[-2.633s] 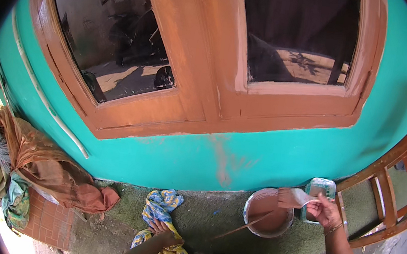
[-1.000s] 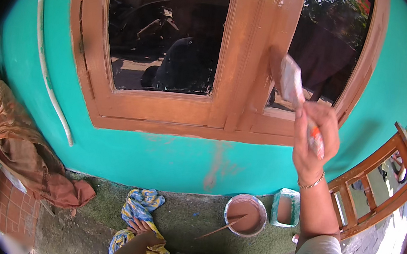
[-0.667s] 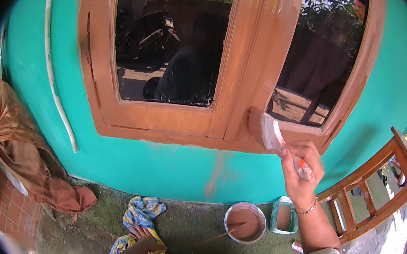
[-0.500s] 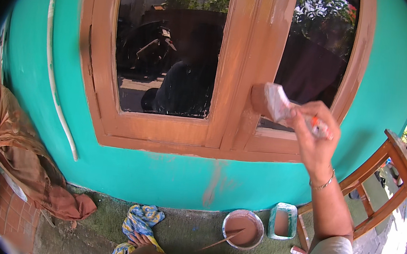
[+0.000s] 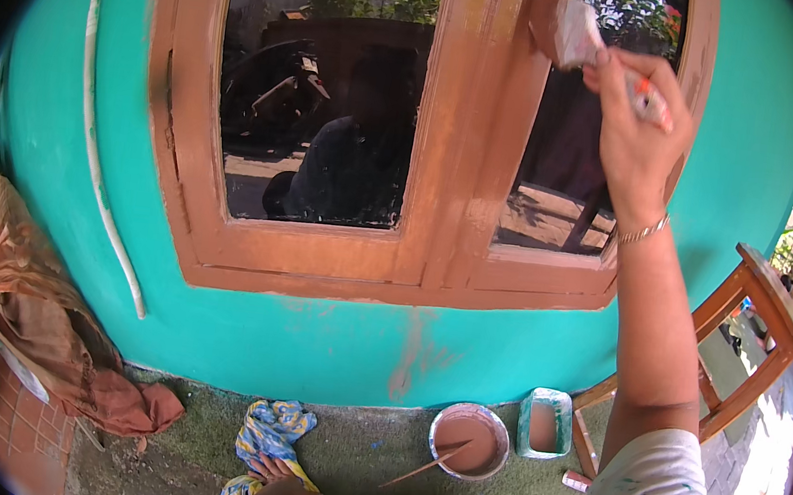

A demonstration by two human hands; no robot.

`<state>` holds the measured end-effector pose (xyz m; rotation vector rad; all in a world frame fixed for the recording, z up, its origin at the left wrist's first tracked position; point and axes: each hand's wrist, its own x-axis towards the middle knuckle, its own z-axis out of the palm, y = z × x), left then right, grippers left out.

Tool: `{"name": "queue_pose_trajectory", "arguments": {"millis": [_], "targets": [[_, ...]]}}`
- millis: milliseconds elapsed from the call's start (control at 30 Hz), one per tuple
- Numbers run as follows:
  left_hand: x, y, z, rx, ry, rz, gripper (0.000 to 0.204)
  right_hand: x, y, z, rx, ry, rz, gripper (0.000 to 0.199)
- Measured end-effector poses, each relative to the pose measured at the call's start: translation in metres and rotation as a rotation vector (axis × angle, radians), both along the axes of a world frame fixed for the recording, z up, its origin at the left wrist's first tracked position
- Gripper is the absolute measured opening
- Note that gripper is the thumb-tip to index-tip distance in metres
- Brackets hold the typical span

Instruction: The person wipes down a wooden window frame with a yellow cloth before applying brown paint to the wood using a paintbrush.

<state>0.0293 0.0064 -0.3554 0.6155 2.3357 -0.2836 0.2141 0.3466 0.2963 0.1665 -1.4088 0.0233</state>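
My right hand (image 5: pixel 647 129) is raised and closed round the handle of a wide paintbrush (image 5: pixel 577 35). The bristles, loaded with brown paint, touch the upright of the brown window frame (image 5: pixel 480 159) beside the right pane. Down at the lower left, my left hand (image 5: pixel 277 478) rests on a blue, yellow and white patterned cloth (image 5: pixel 276 429) on the ground. Its fingers lie stretched over the cloth, partly hidden by the forearm. A round tub of brown paint (image 5: pixel 483 433) with a stick (image 5: pixel 425 469) leaning in it stands below the window.
A rectangular container (image 5: pixel 545 423) holding brown paint is next to the tub, with a small tube-like item (image 5: pixel 575 480) nearby. At right stands a wooden chair-like piece (image 5: pixel 767 300). Brown draped cloth (image 5: pixel 30 284) lies at left. A white pipe (image 5: pixel 99 155) runs down the turquoise wall (image 5: pixel 326 347).
My right hand has lifted the paintbrush up along the window upright, from near the right pane's lower part to its upper part. My left hand stays on the cloth.
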Motion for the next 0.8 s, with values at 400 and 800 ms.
{"name": "queue_pose_trajectory", "arguments": {"millis": [400,800], "targets": [[0.004,0.002,0.011,0.013,-0.038,0.012,0.164,0.048,-0.046,-0.150,-0.222,-0.401,-0.102,0.008],[0.003,-0.012,0.005,-0.006,-0.022,0.044,0.165,0.004,-0.025,0.073,-0.065,-0.089,0.160,0.012]]}}
